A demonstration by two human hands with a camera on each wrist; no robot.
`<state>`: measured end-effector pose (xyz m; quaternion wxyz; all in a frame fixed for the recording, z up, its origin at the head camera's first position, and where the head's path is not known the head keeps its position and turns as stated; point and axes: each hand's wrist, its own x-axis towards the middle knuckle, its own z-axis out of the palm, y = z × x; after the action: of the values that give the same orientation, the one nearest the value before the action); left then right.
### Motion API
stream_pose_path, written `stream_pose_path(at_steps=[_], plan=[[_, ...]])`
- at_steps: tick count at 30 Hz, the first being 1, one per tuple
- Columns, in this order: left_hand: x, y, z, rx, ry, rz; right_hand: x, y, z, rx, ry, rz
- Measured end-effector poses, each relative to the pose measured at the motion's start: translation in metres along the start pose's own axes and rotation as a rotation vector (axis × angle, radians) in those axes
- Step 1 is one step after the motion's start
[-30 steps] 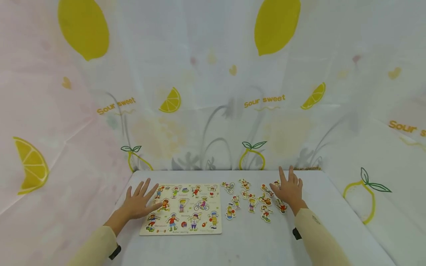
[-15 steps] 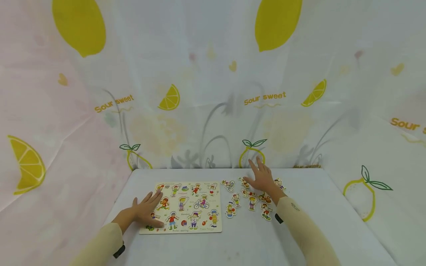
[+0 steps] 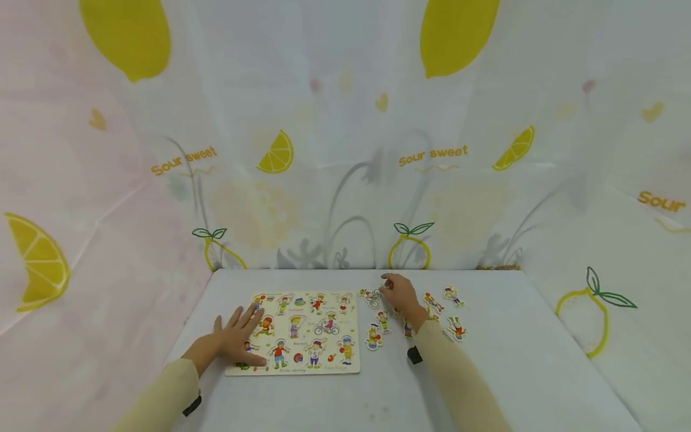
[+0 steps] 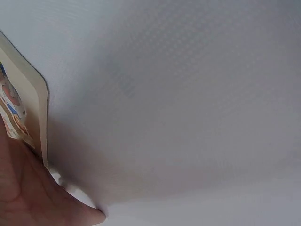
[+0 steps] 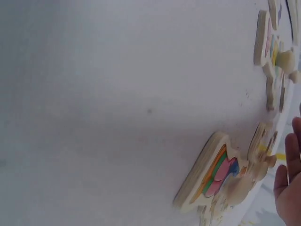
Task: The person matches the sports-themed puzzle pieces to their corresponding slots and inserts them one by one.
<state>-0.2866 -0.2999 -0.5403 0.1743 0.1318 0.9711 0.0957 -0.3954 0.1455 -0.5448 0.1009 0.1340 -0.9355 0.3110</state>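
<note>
My left hand (image 3: pixel 237 341) lies with spread fingers over the left side of a pale wooden puzzle board (image 3: pixel 333 344) printed with sports figures. In the left wrist view, the thumb side of that hand (image 4: pixel 33 193) rests by the board's rounded corner (image 4: pixel 40 101). My right hand (image 3: pixel 400 294) is over the loose knobbed puzzle pieces, its fingertips right at the cyclist piece (image 3: pixel 371 298). The right wrist view catches loosely bent fingers (image 5: pixel 292 150) at its edge, with nothing seen between them. Below them stands a piece with a round wooden knob (image 5: pixel 235 188).
Several more pieces lie right of the board, among them a ball player (image 3: pixel 373 337), a figure (image 3: pixel 456 328) and another figure (image 3: pixel 452 296) farther right. The white table (image 3: pixel 518 360) ends at a lemon-print curtain (image 3: pixel 324 150) behind.
My right hand has swept left across the loose pieces to the cyclist piece, its fingers bending. My left hand has come down and right onto the board, then stayed there.
</note>
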Motion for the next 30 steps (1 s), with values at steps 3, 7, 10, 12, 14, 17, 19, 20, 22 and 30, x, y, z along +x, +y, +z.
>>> stream_pose_path(at_steps=[3,7,10,12,14,17,19,20,22,30], plan=[[0.003,0.0,-0.001,-0.02,-0.008,-0.004,-0.001,-0.009,0.001,0.047,-0.002,0.052],[0.01,-0.001,0.003,-0.024,0.0,-0.011,-0.003,-0.015,0.002,0.032,-0.082,0.112],[0.011,-0.002,0.004,-0.013,-0.002,-0.027,-0.002,-0.017,0.005,-0.038,-0.162,0.122],[0.01,-0.001,0.002,-0.002,-0.005,-0.028,0.0,-0.018,0.006,-0.077,-0.192,0.129],[0.01,0.001,-0.001,0.008,-0.006,-0.022,0.001,-0.02,0.006,-0.122,-0.19,0.128],[0.009,0.004,-0.006,0.028,0.013,0.002,0.003,-0.023,0.005,-0.144,-0.166,0.129],[0.009,0.004,-0.008,0.045,0.029,0.006,0.004,-0.024,0.005,-0.159,-0.155,0.107],[0.009,0.004,-0.008,0.058,0.034,0.0,0.005,-0.026,0.005,-0.159,-0.155,0.094],[0.009,0.002,-0.007,0.08,0.051,-0.004,0.006,-0.028,0.007,-0.154,-0.157,0.069],[0.014,-0.005,-0.005,0.054,0.038,-0.02,0.001,-0.031,0.02,-0.167,-0.137,0.05]])
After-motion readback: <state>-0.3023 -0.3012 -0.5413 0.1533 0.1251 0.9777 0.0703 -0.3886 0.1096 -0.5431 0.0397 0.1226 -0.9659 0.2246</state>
